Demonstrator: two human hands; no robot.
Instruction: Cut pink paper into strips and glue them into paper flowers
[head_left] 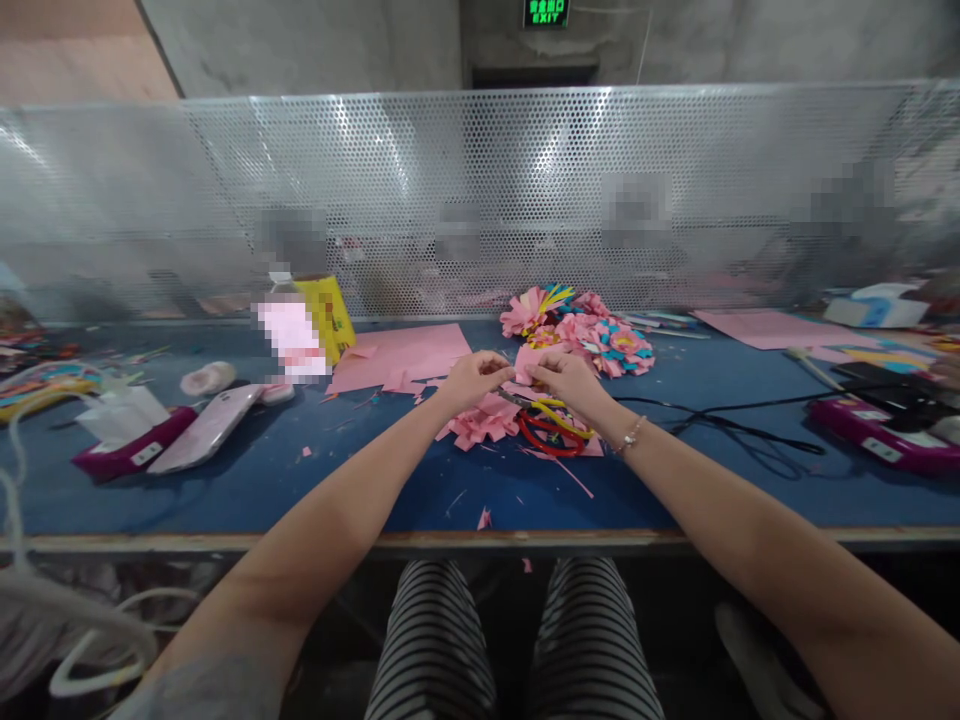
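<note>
Over the middle of the table I hold a small pink piece of paper [527,360] between both hands. My left hand [476,380] pinches its left side with thumb and finger. The right side is gripped by my right hand [571,386], also in a pinch. Just below my hands lies a heap of cut pink paper pieces [484,424]. Beside that heap are scissors [556,437] with red and yellow handles, their blades partly hidden. Behind my right hand sits a cluster of pink, blue and yellow paper flowers [600,338].
Pink sheets [420,350] lie left of centre, near a bottle [289,330] and a yellow box [330,312]. A phone [210,428] leans on a purple tissue holder [135,445]. Black cables [720,412] cross the right side. A perforated metal screen [465,170] closes the back.
</note>
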